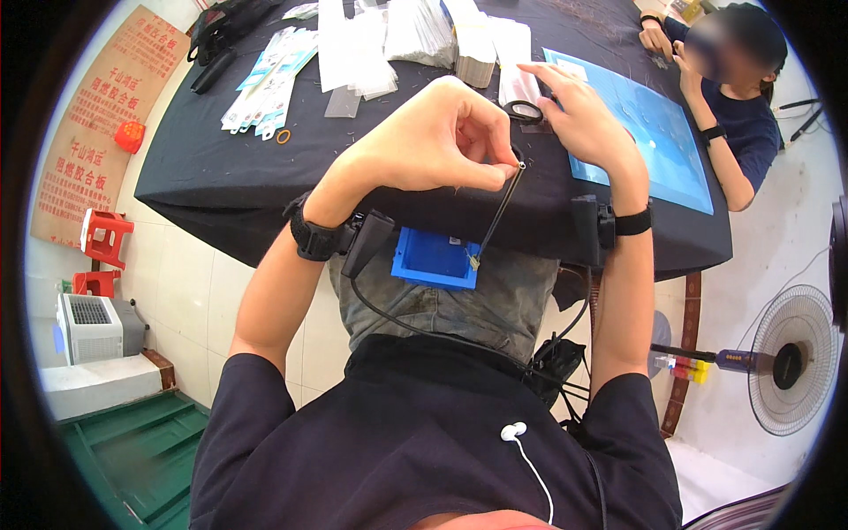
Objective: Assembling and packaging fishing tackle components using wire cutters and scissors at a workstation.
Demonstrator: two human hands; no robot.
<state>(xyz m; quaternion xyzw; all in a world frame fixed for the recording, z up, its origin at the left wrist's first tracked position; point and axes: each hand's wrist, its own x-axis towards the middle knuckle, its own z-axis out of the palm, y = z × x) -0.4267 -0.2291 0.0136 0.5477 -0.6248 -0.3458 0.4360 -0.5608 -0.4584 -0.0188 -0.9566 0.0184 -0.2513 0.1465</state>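
My left hand [433, 137] pinches the upper end of a thin dark cord [499, 212] between thumb and forefinger. A small metallic bead or ring shows at the pinch. The cord hangs past the table's front edge, and a small pendant-like piece [474, 261] dangles from its lower end. My right hand [583, 119] is just to the right, with fingers stretched out and apart. Its thumb is close to a black loop [523, 111], which looks like a scissors handle; whether they touch I cannot tell. My left fingers hide part of what lies behind them.
A blue tray [435, 281] rests by my lap. On the black-covered table [221, 177] lie printed cards [274, 79], clear sleeves [420, 35], a card stack [474, 66] and a blue sheet [654, 141]. Another person [738, 97] works at the far right; a fan [791, 362] stands nearby.
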